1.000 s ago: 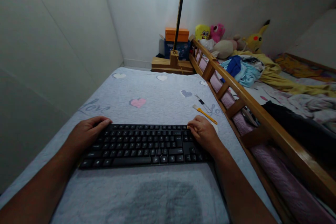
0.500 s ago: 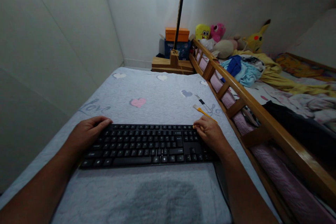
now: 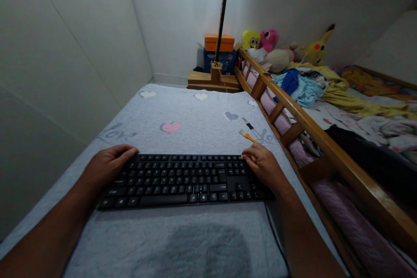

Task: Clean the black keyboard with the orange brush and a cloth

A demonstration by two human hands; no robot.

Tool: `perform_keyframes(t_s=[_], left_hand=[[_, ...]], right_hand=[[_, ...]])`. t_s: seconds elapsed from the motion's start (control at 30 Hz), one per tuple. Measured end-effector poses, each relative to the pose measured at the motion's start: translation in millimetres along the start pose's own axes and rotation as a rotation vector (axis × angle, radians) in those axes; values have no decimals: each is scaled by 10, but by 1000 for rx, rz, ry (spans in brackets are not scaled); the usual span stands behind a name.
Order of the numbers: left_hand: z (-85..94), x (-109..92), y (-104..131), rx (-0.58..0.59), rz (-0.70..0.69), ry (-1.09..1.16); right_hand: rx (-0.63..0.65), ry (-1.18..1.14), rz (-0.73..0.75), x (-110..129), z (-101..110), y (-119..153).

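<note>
A black computer keyboard [image 3: 182, 180] lies across the bed in front of me, keys up. My left hand [image 3: 109, 163] grips its left end, thumb along the top corner and the other fingers hidden underneath or behind. At the opposite end my right hand [image 3: 260, 163] is closed over the upper right corner with its fingers curled, covering part of the number pad. Just beyond that hand is a brush with a yellow handle [image 3: 249, 136]. Near the brush lies a thin metal tool with a black band [image 3: 249, 126], perhaps tweezers.
The bed has a pale blue quilted cover [image 3: 195, 115] with hearts on it. Along the right runs a wooden bed rail [image 3: 295, 106]; behind it are clothes and plush toys [image 3: 276, 56]. A black pole [image 3: 223, 17] on a wooden base and an orange box [image 3: 219, 43] stand at the far end.
My right hand has shifted very slightly to the right on the keyboard's corner. My left hand and the keyboard look almost unmoved.
</note>
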State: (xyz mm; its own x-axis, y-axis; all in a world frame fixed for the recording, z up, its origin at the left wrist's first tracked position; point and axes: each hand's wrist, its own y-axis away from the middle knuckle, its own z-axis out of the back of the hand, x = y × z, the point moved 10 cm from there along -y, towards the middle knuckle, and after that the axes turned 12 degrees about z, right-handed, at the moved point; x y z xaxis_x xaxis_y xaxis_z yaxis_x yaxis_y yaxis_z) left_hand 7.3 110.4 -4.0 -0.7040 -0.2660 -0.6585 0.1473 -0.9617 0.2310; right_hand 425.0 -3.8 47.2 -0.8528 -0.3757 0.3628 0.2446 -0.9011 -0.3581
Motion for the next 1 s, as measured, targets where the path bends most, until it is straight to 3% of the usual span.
perform_keyframes(t_s=[0.63, 1.0], left_hand=[[-5, -29, 46, 18, 15, 8], [-20, 16, 51, 43, 48, 33]], right_hand=[[65, -76, 11, 72, -21, 24], [179, -109, 32, 122, -86, 75]])
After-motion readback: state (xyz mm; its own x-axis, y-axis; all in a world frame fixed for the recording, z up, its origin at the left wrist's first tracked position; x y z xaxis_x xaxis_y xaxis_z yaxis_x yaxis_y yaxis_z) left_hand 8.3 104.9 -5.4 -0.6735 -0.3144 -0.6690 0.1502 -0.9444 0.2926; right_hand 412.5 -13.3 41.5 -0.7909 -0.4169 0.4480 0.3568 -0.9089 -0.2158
